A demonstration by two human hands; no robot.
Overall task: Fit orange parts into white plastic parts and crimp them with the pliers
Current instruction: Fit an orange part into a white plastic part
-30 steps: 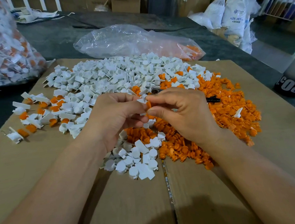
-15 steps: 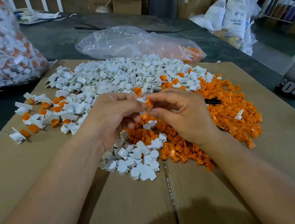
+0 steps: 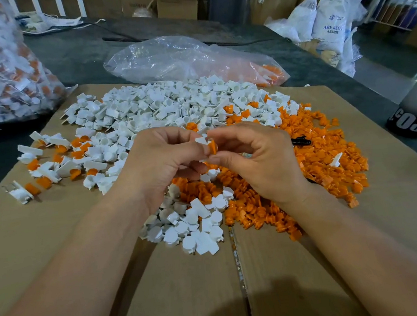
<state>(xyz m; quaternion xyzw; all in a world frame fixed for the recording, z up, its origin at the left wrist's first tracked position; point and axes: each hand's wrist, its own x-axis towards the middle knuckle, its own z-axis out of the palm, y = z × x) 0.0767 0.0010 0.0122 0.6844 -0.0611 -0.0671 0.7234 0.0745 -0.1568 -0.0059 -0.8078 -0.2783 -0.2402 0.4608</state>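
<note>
The bare cardboard sheet (image 3: 57, 253) fills the bottom of the frame and leaves both forearms open room. Above it a small heap of white parts (image 3: 197, 226) lies under the wrists. At mid-frame the hands come together. The left hand (image 3: 161, 163) pinches a white part (image 3: 201, 141) and the right hand (image 3: 260, 162) pinches an orange part (image 3: 212, 147). The two pieces touch, orange to the right of white, so the seating push likely runs sideways. The orange part's axis cannot be made out. Just right of the right hand, a black handle (image 3: 300, 142), probably the pliers, rests on the orange heap (image 3: 319, 160). The large white heap (image 3: 165, 105) lies beyond.
</note>
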